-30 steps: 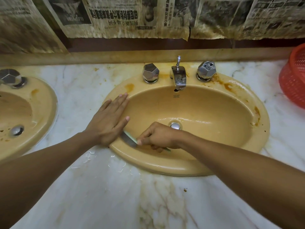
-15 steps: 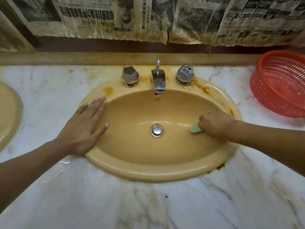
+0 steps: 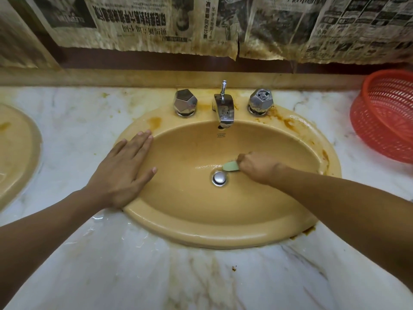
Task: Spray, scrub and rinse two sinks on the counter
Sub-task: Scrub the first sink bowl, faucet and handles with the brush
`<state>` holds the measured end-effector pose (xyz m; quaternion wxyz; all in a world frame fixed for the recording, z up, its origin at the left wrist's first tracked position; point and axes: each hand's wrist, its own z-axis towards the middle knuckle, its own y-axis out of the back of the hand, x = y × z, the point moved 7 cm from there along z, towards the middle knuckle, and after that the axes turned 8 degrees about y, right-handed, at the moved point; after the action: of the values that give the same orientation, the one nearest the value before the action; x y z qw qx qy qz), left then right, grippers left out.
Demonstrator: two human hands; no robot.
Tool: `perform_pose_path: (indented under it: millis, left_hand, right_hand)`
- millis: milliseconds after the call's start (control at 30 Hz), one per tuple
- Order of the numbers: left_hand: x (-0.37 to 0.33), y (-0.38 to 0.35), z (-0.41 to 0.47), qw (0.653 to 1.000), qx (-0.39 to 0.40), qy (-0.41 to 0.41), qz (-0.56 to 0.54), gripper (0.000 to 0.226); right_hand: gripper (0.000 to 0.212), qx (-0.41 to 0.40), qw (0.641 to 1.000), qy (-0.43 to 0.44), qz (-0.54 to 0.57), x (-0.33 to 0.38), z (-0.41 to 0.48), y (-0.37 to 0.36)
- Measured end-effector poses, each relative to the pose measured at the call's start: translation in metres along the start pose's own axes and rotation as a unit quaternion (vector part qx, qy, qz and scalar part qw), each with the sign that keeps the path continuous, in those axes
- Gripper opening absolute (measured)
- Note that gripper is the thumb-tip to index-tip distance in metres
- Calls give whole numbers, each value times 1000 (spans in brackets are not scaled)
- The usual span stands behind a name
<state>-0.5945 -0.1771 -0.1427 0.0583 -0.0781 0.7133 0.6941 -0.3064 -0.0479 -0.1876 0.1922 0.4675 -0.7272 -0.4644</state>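
The marble counter (image 3: 111, 276) fills most of what I can see, white with brownish veins and wet streaks near its front edge. Yellowed newspaper sheets (image 3: 156, 23) hang along the wall above it, their lower edges ragged and stained.

Set into the counter is an oval, mustard-yellow sink (image 3: 212, 233). It has orange-brown stains on its back rim and down its right side. A second sink (image 3: 20, 153) of the same colour shows only partly at the far left, well apart from the first. A red plastic mesh basket (image 3: 384, 121) sits on the counter at the far right, tipped a little toward the sink.

The left grip (image 3: 120, 171) lies flat and released on the sink's left rim. Its fingers are straight and point toward the wall, and the thumb reaches over the inner edge. The right grip (image 3: 259, 167) is down inside the bowl, clenched around a pale green scrub pad (image 3: 231, 166). Only the pad's tip pokes out past the knuckles.

A tarnished chrome spout (image 3: 223, 108) stands at the back of the sink between two faceted chrome knobs, the left knob (image 3: 185, 102) and the right knob (image 3: 261, 101).

The round metal drain plug (image 3: 219, 178) sits at the bottom of the bowl. The pad's tip rests on the sink surface just above and to the right of it.
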Motion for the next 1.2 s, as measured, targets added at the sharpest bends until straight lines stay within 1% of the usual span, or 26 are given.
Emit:
perform_pose_path:
  millis: [33,67,167,233,333,400,467,533,633,700,767,800,833,900,967,1033,1100,1133,1200]
  left_hand:
    - [0,0,0,1000,0,0,-1,78]
    - [0,0,0,1000,0,0,-3,77]
    - [0,1,-1,1000,-2,1,-10,75]
    - [0,2,-1,1000,-3,3,-14,74]
    - [0,3,-1,1000,-3,5,-21,74]
    - [0,3,-1,1000,-4,7,-25,73]
    - [0,3,-1,999,-6,7,-30,72]
    - [0,4,-1,999,-11,12,-42,72]
    - [3,5,0,997,-22,34,-69,70]
    - [3,5,1,995,-24,47,-80,70]
    - [3,4,2,995,-23,53,-80,70]
    - [3,4,2,995,-24,53,-77,70]
    - [3,5,2,996,-24,52,-74,69]
    - [2,4,1,996,-25,47,-68,68]
    - [2,4,0,997,-25,43,-65,68]
    - [3,5,1,997,-24,41,-64,67]
    - [3,5,1,997,-25,41,-62,66]
    - [3,5,1,997,-26,42,-60,66]
    - [3,5,1,997,-26,39,-57,66]
  right_hand:
    - [26,17,1000,11,-4,1,5,-3]
    - [25,5,1000,9,-23,-3,8,5]
    - [28,-67,992,-12,-109,-25,10,28]
    - [31,-75,993,0,-86,-17,1,15]
    - [29,-24,998,47,-24,4,-8,-21]
    - [26,-29,999,10,-25,-19,2,-16]
    - [23,-60,998,-24,-19,-38,10,-6]
    - [23,-67,997,-27,7,-32,11,-11]
    - [29,-35,998,14,58,-6,5,-35]
    - [31,-40,996,-15,75,-18,9,-29]
    - [30,-78,992,-57,82,-32,16,-18]
    - [28,-92,990,-65,87,-27,20,-14]
    - [27,-95,989,-52,98,-14,25,-12]
    - [25,-68,989,10,129,16,37,-16]
    - [24,-31,988,39,146,12,44,-13]
    - [27,21,988,39,149,-15,46,-9]
    - [34,65,985,19,161,-33,46,-10]
    - [34,71,982,13,172,-31,48,-11]
    - [28,59,978,14,198,-17,57,-12]
